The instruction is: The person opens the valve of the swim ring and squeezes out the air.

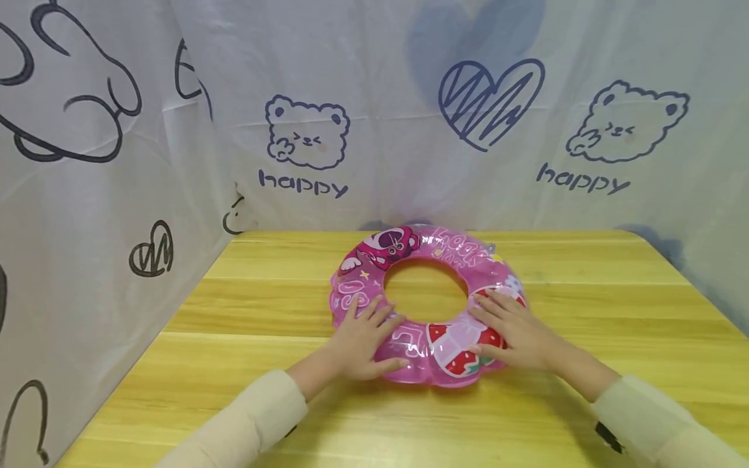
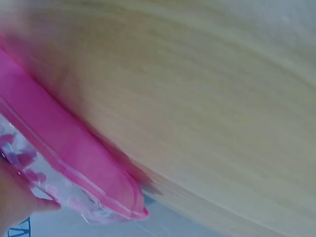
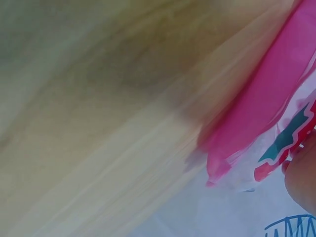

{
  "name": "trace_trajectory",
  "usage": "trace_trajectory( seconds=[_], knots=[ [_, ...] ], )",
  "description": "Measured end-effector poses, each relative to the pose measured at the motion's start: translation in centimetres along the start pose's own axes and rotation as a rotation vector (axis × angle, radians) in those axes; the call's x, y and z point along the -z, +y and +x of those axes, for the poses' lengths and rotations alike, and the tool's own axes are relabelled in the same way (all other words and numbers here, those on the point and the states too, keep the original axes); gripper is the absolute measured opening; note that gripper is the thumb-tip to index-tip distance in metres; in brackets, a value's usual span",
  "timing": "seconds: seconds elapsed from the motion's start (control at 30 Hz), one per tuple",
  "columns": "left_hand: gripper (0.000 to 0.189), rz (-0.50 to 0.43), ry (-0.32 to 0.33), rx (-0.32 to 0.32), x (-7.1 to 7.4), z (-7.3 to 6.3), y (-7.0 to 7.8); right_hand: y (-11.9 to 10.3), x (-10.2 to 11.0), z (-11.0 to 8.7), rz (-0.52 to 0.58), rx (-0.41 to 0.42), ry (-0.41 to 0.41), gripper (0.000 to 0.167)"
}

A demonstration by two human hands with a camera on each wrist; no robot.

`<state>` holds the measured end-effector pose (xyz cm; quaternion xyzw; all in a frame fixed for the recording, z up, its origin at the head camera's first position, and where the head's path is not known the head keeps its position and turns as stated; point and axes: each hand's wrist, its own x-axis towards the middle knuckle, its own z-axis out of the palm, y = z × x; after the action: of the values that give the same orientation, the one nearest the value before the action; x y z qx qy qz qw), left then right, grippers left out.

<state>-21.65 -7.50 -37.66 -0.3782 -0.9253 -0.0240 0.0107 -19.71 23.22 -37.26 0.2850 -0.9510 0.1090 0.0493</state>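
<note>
A pink inflatable swim ring (image 1: pixel 404 344) with a cartoon bear and strawberry prints lies flat on the wooden table (image 1: pixel 281 279). Spread over its near left side is my left hand (image 1: pixel 364 343), fingers extended on the printed top. The right hand (image 1: pixel 523 331) rests on the near right side, over the strawberry print, also with extended fingers. In the left wrist view the ring's pink side (image 2: pixel 74 138) slopes down from the left, with part of the hand at its edge. The right wrist view has the ring's side (image 3: pixel 261 94) at the right, beside that hand.
White cloth (image 1: pixel 386 156) with drawn bears, hearts and the word "happy" hangs behind the table. More of this cloth (image 1: pixel 117 195) runs along the left side. The table's back edge is just behind the ring.
</note>
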Motion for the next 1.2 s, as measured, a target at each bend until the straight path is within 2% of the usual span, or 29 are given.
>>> trace_trajectory(
  seconds=[0.2,0.3,0.6,0.93,1.2],
  knots=[
    [0.075,0.002,0.013,-0.068,0.4,-0.5,-1.1,-0.4,-0.2,-0.3,-0.026,0.047,0.020,0.068],
    [0.076,0.003,0.019,-0.072,0.6,-0.7,-1.6,-0.8,-0.2,-0.5,-0.024,0.059,0.011,0.067],
    [0.076,-0.014,0.008,-0.024,1.0,-1.1,-2.7,-1.9,-0.1,-1.0,-0.007,0.062,-0.012,0.065],
    [0.071,-0.072,-0.004,0.030,1.4,-0.7,-3.1,-2.7,-0.1,-1.4,-0.038,0.112,0.012,0.063],
    [0.066,-0.044,-0.014,0.063,1.8,-0.4,-3.7,-3.5,-0.3,-1.5,-0.072,0.173,0.027,0.062]
  ],
)
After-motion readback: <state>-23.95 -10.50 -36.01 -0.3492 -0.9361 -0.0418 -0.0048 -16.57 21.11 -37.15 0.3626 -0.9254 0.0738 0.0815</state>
